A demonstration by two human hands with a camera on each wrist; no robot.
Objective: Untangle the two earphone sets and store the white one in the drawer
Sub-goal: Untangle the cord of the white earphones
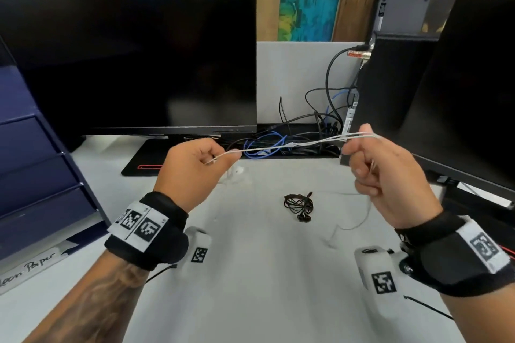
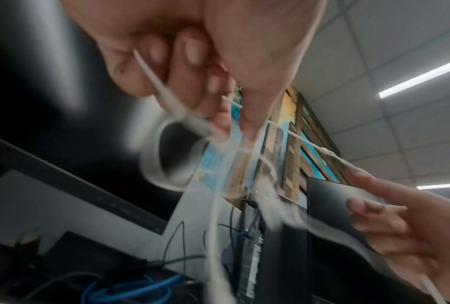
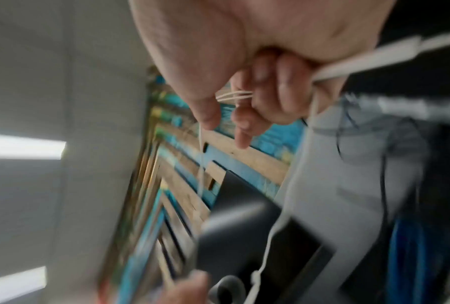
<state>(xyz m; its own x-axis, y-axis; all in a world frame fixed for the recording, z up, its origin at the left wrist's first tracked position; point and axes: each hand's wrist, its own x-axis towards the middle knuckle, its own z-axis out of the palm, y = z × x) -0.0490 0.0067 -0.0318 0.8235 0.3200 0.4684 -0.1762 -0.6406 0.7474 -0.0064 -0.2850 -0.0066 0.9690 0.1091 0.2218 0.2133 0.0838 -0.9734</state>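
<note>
A: White earphone cable (image 1: 292, 145), which way does it run?
B: Long axis left-right, stretched taut in the air above the desk (image 1: 264, 273), betw. both hands. A small joint sits mid-span; two strands go on to the right.
A: Fingers?
B: Left hand (image 1: 192, 172) curled, pinching the cable's end; a white earbud (image 1: 238, 170) dangles just below it. Right hand (image 1: 390, 175) clenched round the strands, slack hanging down toward the desk.
A: Black earphones (image 1: 299, 206)?
B: Bunched on the desk, apart from the white set, below the span.
A: Containers?
B: Blue drawer unit (image 1: 41, 170) at far left, drawers closed; contents can't be seen.
</note>
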